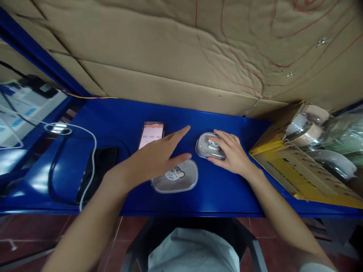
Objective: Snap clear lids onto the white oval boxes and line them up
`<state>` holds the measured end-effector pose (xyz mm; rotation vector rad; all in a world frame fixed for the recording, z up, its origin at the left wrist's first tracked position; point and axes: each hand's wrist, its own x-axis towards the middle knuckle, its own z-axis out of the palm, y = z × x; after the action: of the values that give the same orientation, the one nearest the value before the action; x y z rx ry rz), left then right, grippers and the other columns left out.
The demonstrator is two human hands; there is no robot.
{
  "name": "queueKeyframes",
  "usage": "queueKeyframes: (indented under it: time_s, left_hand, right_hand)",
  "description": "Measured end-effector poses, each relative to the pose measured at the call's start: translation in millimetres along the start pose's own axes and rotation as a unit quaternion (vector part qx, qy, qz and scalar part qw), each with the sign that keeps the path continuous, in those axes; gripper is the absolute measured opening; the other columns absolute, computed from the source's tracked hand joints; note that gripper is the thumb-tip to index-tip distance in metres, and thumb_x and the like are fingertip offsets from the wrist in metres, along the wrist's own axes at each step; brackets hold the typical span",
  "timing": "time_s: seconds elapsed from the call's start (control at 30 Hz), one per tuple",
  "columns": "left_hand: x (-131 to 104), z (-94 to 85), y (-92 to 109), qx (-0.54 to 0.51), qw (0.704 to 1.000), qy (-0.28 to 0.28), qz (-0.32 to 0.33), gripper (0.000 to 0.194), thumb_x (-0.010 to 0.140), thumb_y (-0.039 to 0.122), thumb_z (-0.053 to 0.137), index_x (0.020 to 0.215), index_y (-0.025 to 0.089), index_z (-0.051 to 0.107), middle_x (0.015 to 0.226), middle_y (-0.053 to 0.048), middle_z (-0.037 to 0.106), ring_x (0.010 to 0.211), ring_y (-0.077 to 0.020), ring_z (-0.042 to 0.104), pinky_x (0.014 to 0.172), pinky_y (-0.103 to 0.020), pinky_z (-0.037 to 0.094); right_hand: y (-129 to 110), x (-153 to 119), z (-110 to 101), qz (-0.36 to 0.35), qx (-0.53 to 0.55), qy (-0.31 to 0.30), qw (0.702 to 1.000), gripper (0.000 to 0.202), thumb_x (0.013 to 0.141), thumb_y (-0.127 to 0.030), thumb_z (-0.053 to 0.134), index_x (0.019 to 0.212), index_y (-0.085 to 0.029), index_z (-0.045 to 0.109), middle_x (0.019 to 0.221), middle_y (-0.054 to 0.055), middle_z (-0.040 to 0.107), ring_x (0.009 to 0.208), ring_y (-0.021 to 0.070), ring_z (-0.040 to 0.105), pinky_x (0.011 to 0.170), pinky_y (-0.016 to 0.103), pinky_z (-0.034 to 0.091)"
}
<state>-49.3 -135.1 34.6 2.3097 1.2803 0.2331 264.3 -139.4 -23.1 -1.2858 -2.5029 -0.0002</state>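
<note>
A clear plastic lid with a small cartoon sticker (177, 176) lies flat on the blue table (221, 192), near its front edge. My left hand (159, 156) hovers over the lid's left end, fingers spread and pointing right, holding nothing. Just behind and to the right sits a second clear plastic piece with a white round part inside (207, 145). My right hand (231, 153) rests on its right side, fingers laid over it.
A phone showing a timer (151, 135) lies behind my left hand. A black device with white cables (99, 166) sits at the left. An open cardboard box (297, 170) with tape rolls and plastic parts stands at the right. Cardboard lines the back wall.
</note>
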Motion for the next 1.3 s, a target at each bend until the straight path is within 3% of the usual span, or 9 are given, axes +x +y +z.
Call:
queueKeyframes:
  time_s: [0.13,0.23,0.4,0.57,0.7,0.8,0.93,1.13,1.3]
  left_hand:
    - [-51,8.6,21,0.084,0.996,-0.030,-0.003,0.086,0.092,0.053,0.073,0.166,0.036,0.032,0.166,-0.010,0.049,0.143,-0.0377,0.058,0.114,-0.055,0.051]
    - [-58,23.4,26,0.124,0.991,-0.038,0.021,0.083,0.088,0.033,0.079,0.161,0.036,0.040,0.168,-0.010,0.046,0.149,-0.0382,0.051,0.118,-0.057,0.047]
    - [-2,29.6,14,0.147,0.986,0.028,0.070,0.065,0.093,0.029,0.076,0.151,0.023,0.049,0.169,-0.017,0.042,0.156,-0.0361,0.042,0.127,-0.055,0.038]
    - [64,22.8,-4,0.185,0.978,0.078,0.055,0.057,0.095,0.021,0.070,0.149,0.019,0.050,0.173,-0.019,0.033,0.161,-0.0378,0.033,0.130,-0.061,0.027]
    - [95,19.0,-17,0.164,0.981,0.090,0.054,0.060,0.098,0.029,0.066,0.154,0.017,0.047,0.175,-0.021,0.029,0.160,-0.0380,0.033,0.128,-0.061,0.030]
    - [109,16.8,-25,0.156,0.980,0.107,0.067,0.061,0.098,0.032,0.065,0.154,0.015,0.050,0.171,-0.024,0.035,0.159,-0.0372,0.035,0.127,-0.057,0.032]
    - [118,14.1,-32,0.158,0.979,0.106,0.072,0.064,0.096,0.037,0.067,0.155,0.019,0.050,0.165,-0.020,0.045,0.153,-0.0354,0.044,0.124,-0.054,0.037]
    - [120,8.9,-33,0.158,0.979,0.109,0.071,0.068,0.092,0.049,0.073,0.152,0.024,0.052,0.160,-0.017,0.051,0.146,-0.0373,0.048,0.119,-0.054,0.039]
    - [122,8.4,-34,0.161,0.978,0.108,0.073,0.061,0.096,0.044,0.069,0.150,0.023,0.053,0.158,-0.017,0.051,0.146,-0.0365,0.047,0.119,-0.054,0.039]
  right_hand:
    - [13,-8,-11,0.033,-0.050,0.014,0.998,0.060,0.102,-0.055,0.060,0.156,-0.029,0.051,0.170,0.017,0.039,0.155,0.0396,0.037,0.121,0.063,0.031]
    - [22,-12,-12,0.062,-0.059,0.026,0.996,0.055,0.107,-0.047,0.053,0.157,-0.026,0.049,0.164,0.018,0.047,0.150,0.0377,0.044,0.117,0.060,0.036]
    - [28,-12,-4,0.093,-0.052,0.044,0.993,0.054,0.107,-0.040,0.053,0.157,-0.020,0.049,0.162,0.018,0.051,0.151,0.0368,0.044,0.121,0.060,0.034]
    - [31,-4,8,0.131,-0.017,0.066,0.989,0.052,0.106,-0.033,0.052,0.154,-0.016,0.050,0.165,0.018,0.048,0.156,0.0356,0.039,0.128,0.060,0.024]
    - [41,15,17,0.154,-0.015,0.073,0.985,0.048,0.105,-0.029,0.050,0.151,-0.018,0.054,0.166,0.016,0.047,0.157,0.0357,0.036,0.129,0.064,0.020]
    - [47,32,21,0.174,-0.016,0.081,0.981,0.050,0.103,-0.025,0.049,0.153,-0.019,0.054,0.165,0.017,0.048,0.156,0.0377,0.037,0.127,0.069,0.020]
    - [47,46,28,0.185,-0.015,0.089,0.979,0.054,0.103,-0.021,0.047,0.156,-0.019,0.050,0.167,0.017,0.045,0.155,0.0373,0.036,0.126,0.068,0.022]
    - [44,47,37,0.175,-0.015,0.095,0.980,0.055,0.106,-0.027,0.043,0.161,-0.020,0.045,0.171,0.015,0.039,0.159,0.0349,0.030,0.128,0.064,0.018]
    - [47,46,39,0.167,-0.018,0.092,0.981,0.058,0.105,-0.028,0.046,0.162,-0.020,0.044,0.172,0.015,0.037,0.159,0.0358,0.030,0.128,0.065,0.018]
